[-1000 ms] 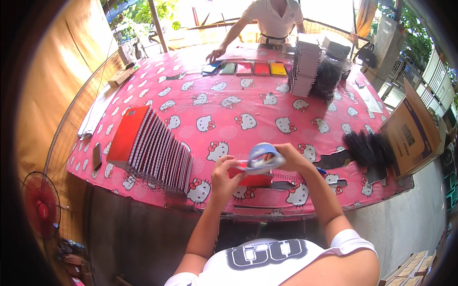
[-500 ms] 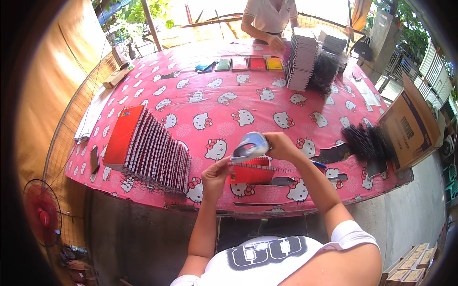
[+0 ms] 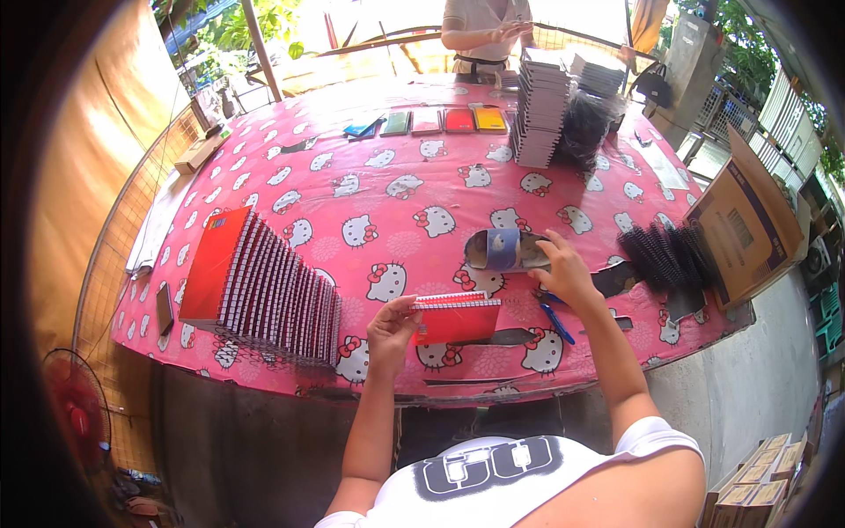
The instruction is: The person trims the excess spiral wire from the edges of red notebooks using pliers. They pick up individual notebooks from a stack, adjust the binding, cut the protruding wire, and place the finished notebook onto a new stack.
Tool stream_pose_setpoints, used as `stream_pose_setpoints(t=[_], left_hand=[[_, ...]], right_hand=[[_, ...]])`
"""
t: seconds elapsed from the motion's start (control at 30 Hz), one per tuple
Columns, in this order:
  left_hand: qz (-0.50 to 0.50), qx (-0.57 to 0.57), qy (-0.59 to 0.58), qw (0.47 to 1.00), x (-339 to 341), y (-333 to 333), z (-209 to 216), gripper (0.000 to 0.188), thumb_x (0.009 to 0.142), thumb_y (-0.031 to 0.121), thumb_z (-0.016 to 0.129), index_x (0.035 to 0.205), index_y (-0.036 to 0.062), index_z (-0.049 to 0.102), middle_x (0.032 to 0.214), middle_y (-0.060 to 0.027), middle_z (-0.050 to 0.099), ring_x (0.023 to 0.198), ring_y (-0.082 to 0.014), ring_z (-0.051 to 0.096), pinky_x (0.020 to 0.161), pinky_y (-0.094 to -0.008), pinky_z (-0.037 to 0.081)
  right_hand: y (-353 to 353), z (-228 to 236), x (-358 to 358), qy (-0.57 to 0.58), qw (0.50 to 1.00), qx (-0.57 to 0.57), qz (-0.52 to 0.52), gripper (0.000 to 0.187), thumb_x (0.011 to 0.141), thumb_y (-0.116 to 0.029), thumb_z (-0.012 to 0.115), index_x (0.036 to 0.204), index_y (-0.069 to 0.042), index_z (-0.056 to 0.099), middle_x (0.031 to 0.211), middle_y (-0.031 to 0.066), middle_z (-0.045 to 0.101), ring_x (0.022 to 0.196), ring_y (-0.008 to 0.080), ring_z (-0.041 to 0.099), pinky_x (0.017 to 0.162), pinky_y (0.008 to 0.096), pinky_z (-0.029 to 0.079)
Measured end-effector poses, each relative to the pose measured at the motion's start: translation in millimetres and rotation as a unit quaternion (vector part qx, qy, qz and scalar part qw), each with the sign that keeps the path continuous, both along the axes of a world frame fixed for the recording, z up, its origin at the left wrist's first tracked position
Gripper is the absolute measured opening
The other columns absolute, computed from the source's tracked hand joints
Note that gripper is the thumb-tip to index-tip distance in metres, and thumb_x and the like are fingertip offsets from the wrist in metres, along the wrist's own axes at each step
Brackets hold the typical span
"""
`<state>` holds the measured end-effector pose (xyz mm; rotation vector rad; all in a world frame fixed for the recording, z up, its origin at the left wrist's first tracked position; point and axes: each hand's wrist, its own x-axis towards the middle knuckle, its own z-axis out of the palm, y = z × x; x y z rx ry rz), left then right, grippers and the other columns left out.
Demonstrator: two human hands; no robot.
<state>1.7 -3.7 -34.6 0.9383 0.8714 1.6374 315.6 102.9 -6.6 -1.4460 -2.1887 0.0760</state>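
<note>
My left hand [image 3: 393,330] pinches the left end of a red spiral notebook [image 3: 458,324], whose bound edge faces away from me. The notebook is held low over the near part of the table. Right of it, a hollow blue-and-grey roll-like piece [image 3: 503,249] lies on its side; its exact kind is unclear. At the right end of that piece is my right hand [image 3: 565,271], with thumb and fingers spread apart. Blue-handled pliers [image 3: 557,324] lie just below the right hand. A row of red spiral notebooks [image 3: 264,286] stands to the left.
The pink patterned tablecloth [image 3: 387,233] covers the table. Black spiral coils [image 3: 666,255] and an open cardboard box [image 3: 748,220] are at right. Tall notebook stacks [image 3: 539,110] and several coloured notebooks [image 3: 459,121] stand farther back. Another person [image 3: 488,35] is across the table.
My right hand has brought the blue-and-grey piece from above the notebook down onto the table, farther right. The pliers are now more visible. The person across has raised their hands.
</note>
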Motion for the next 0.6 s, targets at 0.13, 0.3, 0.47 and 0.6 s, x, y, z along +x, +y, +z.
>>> stream_pose_setpoints(t=[0.13,0.3,0.47,0.6], left_hand=[[0.002,-0.033,-0.047,0.998,7.9,-0.8,6.6,0.023,0.085,-0.006,0.067,0.107,-0.0027,0.062,0.095,-0.006,0.066,0.089,-0.0107,0.063,0.081,-0.0238,0.052],[0.072,0.0,-0.031,0.997,21.2,-1.7,21.7,0.019,0.081,-0.005,0.072,0.099,-0.0023,0.064,0.098,-0.01,0.067,0.091,-0.0124,0.063,0.081,-0.0249,0.053],[0.205,0.224,0.183,0.935,39.5,-12.4,62.6,0.022,0.076,-0.007,0.076,0.094,-0.0004,0.067,0.098,-0.0139,0.068,0.089,-0.0171,0.066,0.077,-0.0256,0.054],[0.228,0.19,0.289,0.91,42.8,-22.4,60.4,0.02,0.076,-0.009,0.074,0.093,-0.0015,0.067,0.1,-0.0151,0.068,0.09,-0.0179,0.065,0.076,-0.0264,0.055]], right_hand=[[-51.7,7.5,17.9,0.005,0.997,-0.069,-0.044,0.063,0.073,-0.028,0.078,0.124,0.0,0.054,0.135,0.0239,0.048,0.125,0.0397,0.046,0.102,0.0448,0.04],[-102.5,-22.9,23.1,-0.041,0.997,-0.016,-0.066,0.055,0.079,-0.026,0.073,0.123,-0.001,0.054,0.13,0.02,0.051,0.118,0.0374,0.05,0.101,0.0471,0.037],[-113.0,-7.3,17.2,0.059,0.996,-0.068,-0.022,0.04,0.081,-0.016,0.066,0.118,-0.004,0.056,0.113,0.015,0.056,0.105,0.0335,0.053,0.089,0.0445,0.042],[-138.3,61.1,-56.1,0.239,0.959,-0.096,0.117,0.042,0.079,-0.014,0.069,0.119,-0.006,0.057,0.11,0.0154,0.057,0.102,0.0342,0.055,0.088,0.0435,0.044]])
